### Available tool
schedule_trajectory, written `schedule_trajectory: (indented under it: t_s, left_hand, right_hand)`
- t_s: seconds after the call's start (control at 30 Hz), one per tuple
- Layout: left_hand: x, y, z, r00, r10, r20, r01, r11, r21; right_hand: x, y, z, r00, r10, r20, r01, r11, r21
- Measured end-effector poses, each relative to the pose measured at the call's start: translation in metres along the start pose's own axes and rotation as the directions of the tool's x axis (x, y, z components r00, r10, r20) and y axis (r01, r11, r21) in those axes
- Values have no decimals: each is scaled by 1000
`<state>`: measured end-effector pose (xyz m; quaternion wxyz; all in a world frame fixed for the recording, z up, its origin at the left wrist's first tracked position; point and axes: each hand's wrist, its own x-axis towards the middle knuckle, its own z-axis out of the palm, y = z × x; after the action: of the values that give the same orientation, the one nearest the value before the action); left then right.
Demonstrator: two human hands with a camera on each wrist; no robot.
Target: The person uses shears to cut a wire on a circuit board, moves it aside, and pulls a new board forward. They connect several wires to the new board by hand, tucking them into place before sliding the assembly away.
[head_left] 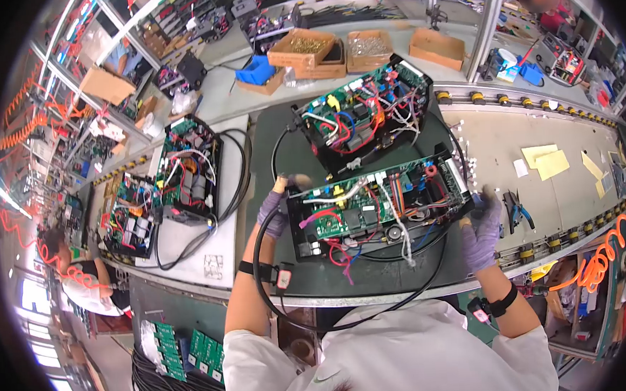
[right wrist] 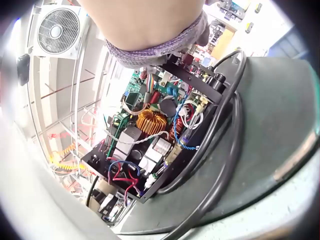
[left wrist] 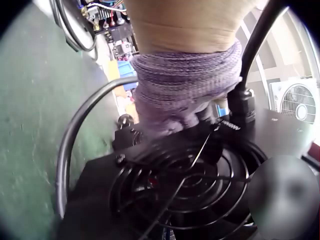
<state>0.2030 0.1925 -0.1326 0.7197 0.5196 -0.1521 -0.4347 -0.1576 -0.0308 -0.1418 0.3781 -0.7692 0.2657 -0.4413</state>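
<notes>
An open electronics chassis (head_left: 377,206), with a green circuit board, capacitors and loose wires, lies across the dark mat in front of me. My left hand (head_left: 274,210), in a purple fingerless-looking glove, grips its left end, beside the round fan guard (left wrist: 185,182). At the opposite end, my right hand (head_left: 482,235) holds the end panel, its fingers partly hidden behind the case. A copper-wound coil (right wrist: 151,121) shows inside the case in the right wrist view. From the chassis a thick black cable (head_left: 260,269) loops over my left forearm and along the front edge.
Another open chassis (head_left: 365,111) sits just behind on the mat (head_left: 265,155). Two more units (head_left: 188,170) stand on the left with coiled cables. Blue-handled pliers (head_left: 518,212) and yellow paper (head_left: 552,164) lie right. Cardboard trays (head_left: 369,49) of small parts line the back.
</notes>
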Motion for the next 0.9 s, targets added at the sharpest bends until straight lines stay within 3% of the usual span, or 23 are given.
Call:
schedule_trajectory:
  t_s: [0.03, 0.1, 0.2, 0.3, 0.33, 0.37, 0.4, 0.43, 0.47, 0.53, 0.57, 0.6, 0.63, 0.7, 0.8, 0.9]
  left_hand:
    - [-1, -1, -15, 983, 82, 164, -88, 996, 31]
    - [-13, 6, -38, 996, 30, 85, -40, 992, 122]
    - [-61, 35, -69, 973, 231, 18, -210, 843, 495]
    - [-125, 67, -26, 878, 468, -102, -272, 662, 698]
    - [-145, 72, 1, 813, 564, -144, -304, 622, 722]
    - [-165, 74, 18, 790, 592, -161, -286, 587, 758]
    - [-179, 65, 37, 749, 654, -106, -382, 557, 737]
    - [-193, 50, 54, 747, 651, -133, -432, 628, 648]
    - [-201, 41, 68, 771, 631, -82, -356, 535, 766]
    - [-197, 22, 98, 787, 606, 120, -366, 300, 881]
    - [-192, 8, 106, 814, 566, 127, -311, 242, 919]
    - [-189, -9, 111, 883, 469, 19, -161, 266, 951]
    - [-183, -35, 111, 847, 530, -42, -98, 235, 967]
    - [-176, -54, 110, 899, 368, -236, 178, 185, 966]
    - [-159, -109, 81, 925, 280, -258, 126, 414, 901]
    - [-150, -127, 76, 963, 224, -152, -114, 844, 524]
  right_hand:
    - [3, -1, -2, 997, -42, 65, 43, 999, -13]
    - [0, 21, -4, 983, -18, 184, 24, 999, -30]
    - [-5, 26, 2, 975, 45, 217, -65, 994, 88]
    - [8, 0, 9, 1000, 14, 15, -18, 952, 305]
    - [15, -13, 5, 999, -13, -42, 20, 989, 149]
    - [21, -27, 2, 995, -65, -71, 72, 992, 106]
    - [24, -42, 2, 988, -115, -98, 122, 991, 61]
    - [25, -57, 1, 979, -164, -123, 167, 986, 13]
    - [29, -71, 3, 955, -266, -131, 260, 964, -57]
    - [36, -111, 2, 877, -445, 179, 466, 879, -98]
    - [35, -125, 7, 795, -509, 329, 563, 822, -90]
    - [35, -133, 19, 717, -571, 399, 626, 779, -9]
    - [35, -140, 30, 626, -631, 459, 678, 731, 79]
    - [17, -130, 52, 516, -639, 571, 678, 712, 183]
    - [-1, -135, 75, 419, -406, 812, 660, 750, 35]
    - [-17, -113, 100, 492, -347, 798, 692, 713, -117]
